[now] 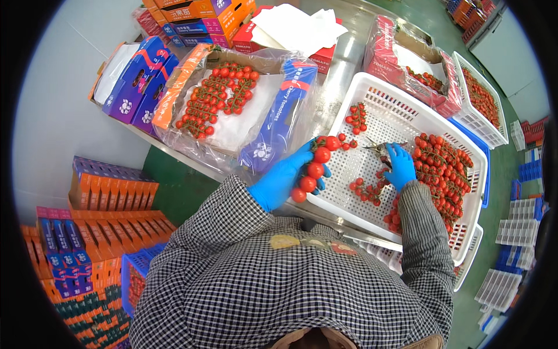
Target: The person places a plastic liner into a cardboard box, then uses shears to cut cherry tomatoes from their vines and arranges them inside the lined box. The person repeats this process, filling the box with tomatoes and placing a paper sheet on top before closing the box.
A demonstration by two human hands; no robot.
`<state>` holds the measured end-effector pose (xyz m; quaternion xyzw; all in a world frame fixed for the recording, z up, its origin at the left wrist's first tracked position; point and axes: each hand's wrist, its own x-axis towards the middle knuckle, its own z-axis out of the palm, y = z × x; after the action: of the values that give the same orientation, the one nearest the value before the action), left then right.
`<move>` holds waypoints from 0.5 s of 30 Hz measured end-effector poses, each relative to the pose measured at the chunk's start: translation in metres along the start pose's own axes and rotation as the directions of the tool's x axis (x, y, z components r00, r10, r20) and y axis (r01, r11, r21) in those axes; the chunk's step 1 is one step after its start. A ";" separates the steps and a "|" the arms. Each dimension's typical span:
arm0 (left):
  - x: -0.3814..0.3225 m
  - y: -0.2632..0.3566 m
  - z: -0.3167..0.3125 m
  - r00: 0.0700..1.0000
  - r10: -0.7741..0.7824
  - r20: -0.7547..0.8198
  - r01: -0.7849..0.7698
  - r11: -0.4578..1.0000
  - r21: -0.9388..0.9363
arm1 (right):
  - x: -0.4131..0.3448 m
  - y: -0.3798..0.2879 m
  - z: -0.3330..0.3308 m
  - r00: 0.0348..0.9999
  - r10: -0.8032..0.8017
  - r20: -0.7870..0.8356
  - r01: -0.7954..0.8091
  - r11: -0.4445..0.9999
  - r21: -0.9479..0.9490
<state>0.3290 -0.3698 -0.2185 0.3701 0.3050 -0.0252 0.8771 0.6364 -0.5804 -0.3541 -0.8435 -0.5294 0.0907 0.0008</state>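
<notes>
My left hand, in a blue glove, holds a truss of cherry tomatoes over the near left rim of a white perforated plastic crate. Inside that crate my right hand, also blue-gloved, is at the handles of small snips. The blades point left; whether the fingers grip the handles is unclear. A heap of tomato trusses fills the crate's right side. Smaller clusters lie near the hand and by the far left wall.
Left of the crate, a plastic-lined carton holds rows of tomato trusses on white paper. White sheets cover a red carton behind. Another red carton and a tomato-filled crate stand far right. Folded cartons are stacked at lower left.
</notes>
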 end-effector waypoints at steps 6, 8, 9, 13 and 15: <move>0.003 -0.001 0.013 0.966 0.152 0.209 -0.191 0.965 0.180 | 0.052 0.027 0.003 0.919 0.035 0.392 0.018 0.991 -0.130; 0.007 -0.002 0.017 0.946 0.276 0.172 -0.325 0.779 0.537 | 0.062 0.038 0.007 0.906 0.005 0.423 0.021 0.998 -0.057; 0.009 -0.002 0.018 0.933 0.323 0.155 -0.337 0.646 0.685 | 0.066 0.043 0.009 0.886 -0.019 0.464 0.021 1.000 -0.001; 0.017 0.001 0.021 0.915 0.389 0.109 -0.334 0.576 0.746 | 0.070 0.056 0.014 0.859 0.106 0.501 -0.033 0.988 -0.152; 0.018 0.004 0.022 0.871 0.468 0.148 -0.389 0.474 0.790 | 0.067 0.054 0.013 0.874 0.098 0.476 -0.004 0.981 -0.195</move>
<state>0.3560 -0.3781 -0.2145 0.7873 0.1965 0.0775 0.5793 0.7107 -0.5450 -0.3829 -0.8040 -0.4964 0.2483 -0.2133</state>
